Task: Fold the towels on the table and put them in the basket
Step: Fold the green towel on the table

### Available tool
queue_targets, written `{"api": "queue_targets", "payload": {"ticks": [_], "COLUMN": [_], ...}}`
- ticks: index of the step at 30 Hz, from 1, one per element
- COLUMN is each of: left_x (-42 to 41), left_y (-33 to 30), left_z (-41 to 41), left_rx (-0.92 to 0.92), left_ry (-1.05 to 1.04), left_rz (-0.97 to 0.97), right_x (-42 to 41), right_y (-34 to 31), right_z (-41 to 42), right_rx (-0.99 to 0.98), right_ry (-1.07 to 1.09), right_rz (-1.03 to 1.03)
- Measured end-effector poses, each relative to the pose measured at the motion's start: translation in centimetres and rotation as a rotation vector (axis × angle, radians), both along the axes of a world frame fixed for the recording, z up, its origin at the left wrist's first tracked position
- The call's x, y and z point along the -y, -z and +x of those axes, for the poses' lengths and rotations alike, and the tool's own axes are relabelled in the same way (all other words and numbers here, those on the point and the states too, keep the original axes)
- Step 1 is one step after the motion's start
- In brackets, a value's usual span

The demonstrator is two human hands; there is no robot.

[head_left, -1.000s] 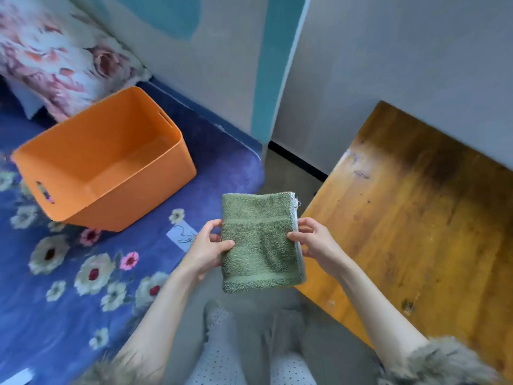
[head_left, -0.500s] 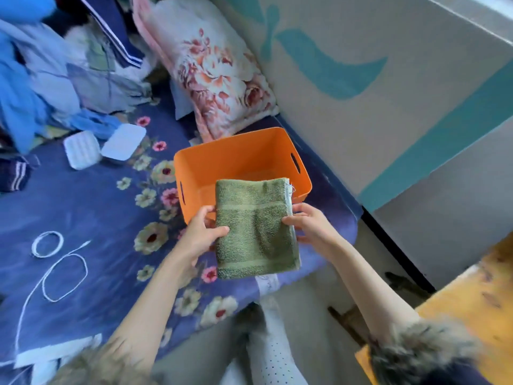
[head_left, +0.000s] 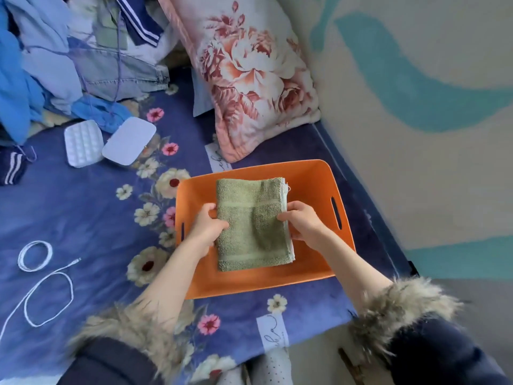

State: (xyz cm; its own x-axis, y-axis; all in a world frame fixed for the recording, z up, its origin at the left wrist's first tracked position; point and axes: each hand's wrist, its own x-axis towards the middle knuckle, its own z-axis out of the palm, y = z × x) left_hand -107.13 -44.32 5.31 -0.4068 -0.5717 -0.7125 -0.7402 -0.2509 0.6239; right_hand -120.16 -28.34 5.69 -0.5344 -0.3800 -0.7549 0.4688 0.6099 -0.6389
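Note:
A folded green towel point(head_left: 251, 223) is held flat over the inside of the orange basket point(head_left: 308, 268), which stands on the blue floral bedspread. My left hand point(head_left: 206, 227) grips the towel's left edge, thumb on top. My right hand point(head_left: 304, 222) pinches its right edge, where a white hem shows. Whether the towel touches the basket floor I cannot tell.
A floral pillow point(head_left: 249, 73) leans against the wall behind the basket. Piled clothes point(head_left: 69, 59) lie at the back left, with two white boxes point(head_left: 108, 143) in front of them. A white cable point(head_left: 41, 279) is coiled on the bedspread point(head_left: 83, 218) at the left.
My view swung from the wooden table to the bed. Both hands carried the folded towel from in front of the basket to over its inside.

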Motion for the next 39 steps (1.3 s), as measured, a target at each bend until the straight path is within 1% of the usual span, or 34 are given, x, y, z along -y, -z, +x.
{"api": "queue_targets", "payload": {"ticks": [3,5,8,12,17,19,20,22,23,24,25,26,27,28,30,34,36,39], "left_x": [0.2,0.2,0.6,1.5,1.6,1.5,1.3,0.7,0.4,0.1,-0.1,-0.2,-0.1,0.1,0.7,1.4,1.6,2.0], "left_y": [4.8,7.5,10.5,12.5,13.8,14.0,14.2,14.9,15.3,15.8,16.2,16.6,16.8,17.1,17.8,18.9,19.2,19.0], "left_z": [-0.2,0.1,0.5,0.5,0.0,0.1,0.3,0.8,1.0,1.3,1.6,1.7,1.7,1.6,1.3,0.9,0.9,0.7], "left_rx": [0.115,0.191,0.295,0.381,0.409,0.441,0.463,0.487,0.499,0.519,0.544,0.570,0.593,0.610,0.625,0.651,0.652,0.637], "left_ry": [0.008,0.048,0.164,0.242,0.300,0.375,0.459,0.693,0.819,0.932,1.020,1.077,1.107,1.123,1.143,1.194,1.215,1.223], "left_rz": [0.002,-0.016,-0.118,-0.240,-0.418,-0.520,-0.564,-0.620,-0.631,-0.636,-0.634,-0.628,-0.630,-0.643,-0.679,-0.624,-0.570,-0.538], "right_x": [1.1,1.7,2.7,4.7,6.5,6.4,6.1,5.2,4.7,4.3,4.1,3.9,3.9,4.1,4.7,5.6,5.7,5.9], "right_y": [4.9,7.9,11.3,14.4,16.9,17.4,17.6,17.5,17.5,17.5,17.6,17.8,18.1,18.4,19.2,20.8,21.1,20.8], "right_z": [-0.2,0.0,0.6,1.2,1.1,1.3,1.5,2.0,2.2,2.5,2.7,2.8,2.9,2.9,2.6,2.3,2.5,2.6], "right_rx": [0.070,0.090,0.101,0.113,0.075,0.061,-0.002,-0.238,-0.378,-0.529,-0.680,-0.803,-0.881,-0.917,-0.922,-0.862,-0.854,-0.839], "right_ry": [-0.028,-0.072,-0.111,-0.150,-0.146,-0.164,-0.201,-0.324,-0.433,-0.611,-0.834,-1.045,-1.208,-1.322,-1.432,-1.480,-1.500,-1.513], "right_rz": [0.076,0.123,0.173,0.195,0.175,0.144,0.143,0.174,0.184,0.191,0.196,0.194,0.189,0.197,0.258,0.376,0.403,0.426]}}
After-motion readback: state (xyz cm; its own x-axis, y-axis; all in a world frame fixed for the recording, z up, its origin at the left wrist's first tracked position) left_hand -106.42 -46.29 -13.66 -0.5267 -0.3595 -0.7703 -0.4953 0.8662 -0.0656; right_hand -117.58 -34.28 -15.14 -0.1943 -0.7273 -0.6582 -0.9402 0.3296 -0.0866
